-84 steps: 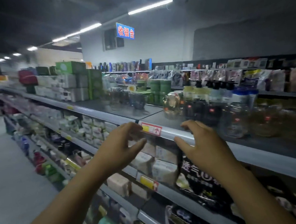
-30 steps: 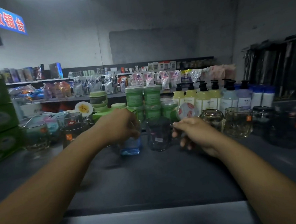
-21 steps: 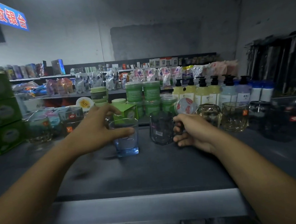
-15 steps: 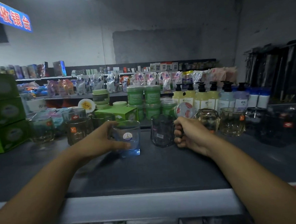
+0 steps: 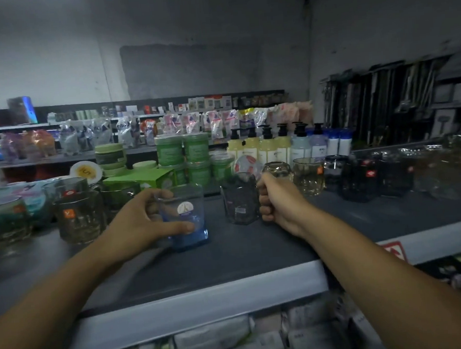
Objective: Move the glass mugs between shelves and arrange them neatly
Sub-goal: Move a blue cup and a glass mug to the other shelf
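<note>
I'm looking into a shop aisle. A long grey shelf (image 5: 256, 253) has a pale rail (image 5: 205, 308) along its front, with a red-and-white tag (image 5: 394, 250) at 4 o'clock. Goods stand in same-kind rows: green tubs (image 5: 168, 151) at 12 o'clock, pump bottles (image 5: 267, 147) at 1, stickered glass mugs (image 5: 78, 221) at 9, packets (image 5: 175, 123) behind, wrapped packs (image 5: 212, 342) on the tier below at 6.

Dark shelf (image 5: 229, 258) carries glass mugs (image 5: 79, 221) in a row; green jars (image 5: 195, 149) and pump bottles (image 5: 268, 147) stand behind.
</note>
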Motion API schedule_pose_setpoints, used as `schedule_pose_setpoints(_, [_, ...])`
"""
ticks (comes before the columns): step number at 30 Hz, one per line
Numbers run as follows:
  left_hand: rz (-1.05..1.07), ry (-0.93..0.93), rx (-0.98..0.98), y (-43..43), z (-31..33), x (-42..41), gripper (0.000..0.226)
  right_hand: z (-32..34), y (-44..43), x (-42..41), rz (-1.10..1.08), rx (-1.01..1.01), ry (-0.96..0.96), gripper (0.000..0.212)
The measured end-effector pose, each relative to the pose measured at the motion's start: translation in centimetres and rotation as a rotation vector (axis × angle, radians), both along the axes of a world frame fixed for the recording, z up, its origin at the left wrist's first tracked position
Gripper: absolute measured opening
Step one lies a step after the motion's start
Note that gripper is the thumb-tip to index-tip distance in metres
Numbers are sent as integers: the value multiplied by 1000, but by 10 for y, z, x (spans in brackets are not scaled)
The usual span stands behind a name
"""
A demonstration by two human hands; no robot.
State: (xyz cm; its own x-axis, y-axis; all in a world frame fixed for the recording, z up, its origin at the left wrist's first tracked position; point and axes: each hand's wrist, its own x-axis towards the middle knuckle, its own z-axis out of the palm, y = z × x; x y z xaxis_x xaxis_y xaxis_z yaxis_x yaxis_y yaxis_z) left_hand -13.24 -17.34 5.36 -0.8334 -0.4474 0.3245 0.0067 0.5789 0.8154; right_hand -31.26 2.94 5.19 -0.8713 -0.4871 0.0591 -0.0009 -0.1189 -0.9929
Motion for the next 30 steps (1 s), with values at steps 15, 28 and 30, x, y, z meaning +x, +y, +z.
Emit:
schedule_pose_setpoints(15, [-144,444,243,321,-2,-67,68,10,338,-8,-73,-329,-74,40])
schedule_pose_setpoints(28, [-422,355,332,642,-20,-277,64,6,677,-105,-454,-331,8,38])
schedule_pose_setpoints(30, [-463,332,346,677,-24,-314,60,-2,712,-131,-508,-324,3,37])
